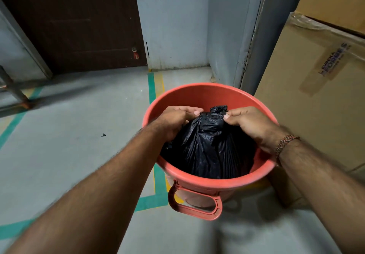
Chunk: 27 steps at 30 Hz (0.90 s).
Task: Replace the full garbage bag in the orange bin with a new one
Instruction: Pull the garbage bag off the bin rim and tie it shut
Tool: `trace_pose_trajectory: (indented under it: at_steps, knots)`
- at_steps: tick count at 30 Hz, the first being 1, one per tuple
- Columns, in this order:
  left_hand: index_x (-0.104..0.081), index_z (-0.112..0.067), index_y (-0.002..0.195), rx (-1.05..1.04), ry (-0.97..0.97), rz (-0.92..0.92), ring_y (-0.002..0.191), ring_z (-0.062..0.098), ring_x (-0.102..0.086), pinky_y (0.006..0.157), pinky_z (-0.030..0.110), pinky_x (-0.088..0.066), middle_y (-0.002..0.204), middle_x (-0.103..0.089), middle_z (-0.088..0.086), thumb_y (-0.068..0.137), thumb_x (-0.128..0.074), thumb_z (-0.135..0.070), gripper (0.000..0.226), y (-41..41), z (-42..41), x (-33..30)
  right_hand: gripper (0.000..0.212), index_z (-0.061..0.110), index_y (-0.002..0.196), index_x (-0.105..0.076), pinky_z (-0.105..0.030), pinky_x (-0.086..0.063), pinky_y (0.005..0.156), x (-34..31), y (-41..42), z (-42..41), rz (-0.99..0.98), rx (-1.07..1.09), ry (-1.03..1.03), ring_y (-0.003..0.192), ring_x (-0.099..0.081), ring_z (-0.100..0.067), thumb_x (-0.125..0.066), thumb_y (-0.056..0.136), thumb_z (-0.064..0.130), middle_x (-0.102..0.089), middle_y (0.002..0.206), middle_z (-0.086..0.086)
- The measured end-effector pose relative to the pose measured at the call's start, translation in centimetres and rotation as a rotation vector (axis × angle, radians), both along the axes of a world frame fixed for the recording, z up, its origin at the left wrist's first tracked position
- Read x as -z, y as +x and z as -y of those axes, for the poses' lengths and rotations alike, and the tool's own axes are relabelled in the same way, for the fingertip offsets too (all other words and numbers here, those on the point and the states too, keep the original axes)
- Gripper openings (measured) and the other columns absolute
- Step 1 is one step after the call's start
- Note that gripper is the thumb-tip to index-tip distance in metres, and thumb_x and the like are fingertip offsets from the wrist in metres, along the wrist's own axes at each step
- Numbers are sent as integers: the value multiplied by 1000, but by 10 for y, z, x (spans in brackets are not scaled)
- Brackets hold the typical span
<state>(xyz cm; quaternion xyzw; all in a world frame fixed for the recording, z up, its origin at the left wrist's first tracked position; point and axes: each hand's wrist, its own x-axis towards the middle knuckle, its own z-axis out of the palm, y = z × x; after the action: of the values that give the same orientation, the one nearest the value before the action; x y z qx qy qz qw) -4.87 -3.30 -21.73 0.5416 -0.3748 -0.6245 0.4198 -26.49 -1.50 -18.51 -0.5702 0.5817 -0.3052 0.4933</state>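
Note:
The orange bin (199, 95) stands on the grey floor just below the middle of the head view, its handle turned toward me. A full black garbage bag (209, 151) fills it, gathered into a bunched neck at the top. My left hand (175, 121) grips the bag's neck from the left. My right hand (248, 123), with a braided band on the wrist, pinches the neck from the right. Both hands are inside the bin's rim. No new bag is in view.
Stacked cardboard boxes (316, 88) stand close against the bin's right side. A dark brown door (79, 26) and pale wall lie beyond. Green and yellow floor lines (152, 88) run past the bin. A metal frame leg (13, 90) stands at far left.

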Motion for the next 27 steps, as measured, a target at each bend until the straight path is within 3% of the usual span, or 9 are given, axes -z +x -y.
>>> trace_pose_trajectory:
  at_steps: [2, 5, 9, 12, 14, 17, 20, 23, 27]
  knots:
    - [-78, -9, 112, -28, -3, 35, 93, 23, -72, 100, 36, -56, 103, -79, 13, 91, -72, -3, 23, 1, 1, 1, 12, 7, 95, -81, -37, -56, 99, -1, -3, 3, 1, 52, -13, 103, -74, -31, -70, 91, 9, -80, 97, -10]
    - [-79, -9, 107, -105, -40, 54, 89, 25, -71, 95, 41, -59, 103, -78, 17, 88, -77, -3, 21, 1, 2, 3, 18, 7, 105, -78, -12, -49, 69, -5, -9, 2, 42, 83, 50, 90, -68, -15, -67, 91, 9, -76, 103, -5]
    - [-77, -16, 100, -176, -196, 266, 75, 17, -63, 82, 31, -58, 85, -73, 10, 86, -80, -6, 18, -5, 7, 8, 11, 13, 92, -78, -28, -41, 70, -1, -17, 3, 128, 213, 115, 85, -58, -17, -69, 88, 18, -73, 101, -9]
    - [-77, -20, 105, -78, -362, 460, 78, 11, -65, 86, 30, -57, 94, -77, 2, 92, -75, -11, 15, -11, 9, 11, 12, 14, 82, -78, -27, -48, 57, 1, -12, 3, 97, 331, -71, 68, -59, -16, -74, 92, 21, -71, 83, -5]
    - [-75, -15, 109, -15, -410, 472, 87, 8, -68, 95, 29, -55, 103, -77, 3, 95, -70, -8, 17, -14, 7, 12, 11, 16, 80, -79, -31, -60, 66, -3, -5, -4, 29, 254, -165, 63, -67, -15, -81, 88, 23, -76, 75, 0]
    - [-75, -15, 108, -36, -440, 478, 86, 10, -67, 94, 32, -57, 103, -77, 6, 95, -70, -7, 16, -17, 7, 11, 14, 13, 87, -80, -31, -63, 74, -6, 9, -15, -87, 74, -94, 73, -77, -18, -87, 81, 23, -80, 79, -5]
    - [-75, -25, 95, -148, -396, 457, 80, 10, -67, 93, 39, -60, 89, -76, 0, 94, -71, -8, 17, -12, 7, 15, 10, 5, 91, -72, -35, -64, 68, -10, 20, -16, 176, 140, 88, 81, -73, -23, -76, 92, 14, -76, 91, -12]
    - [-75, -22, 94, -201, -359, 457, 74, 10, -65, 88, 39, -60, 81, -72, -4, 94, -72, -9, 13, -8, 6, 16, 7, 11, 98, -63, -28, -59, 51, -11, 21, -8, 518, 432, 243, 65, -66, -16, -58, 102, 11, -67, 88, -7]
    - [-73, -22, 96, -220, -362, 555, 67, 7, -58, 72, 26, -54, 79, -68, -9, 92, -75, -12, 10, -13, 4, 9, 27, 19, 82, -53, -16, -29, 33, -8, 21, -3, 581, 650, 263, 41, -45, -7, -40, 101, 5, -50, 72, 2]
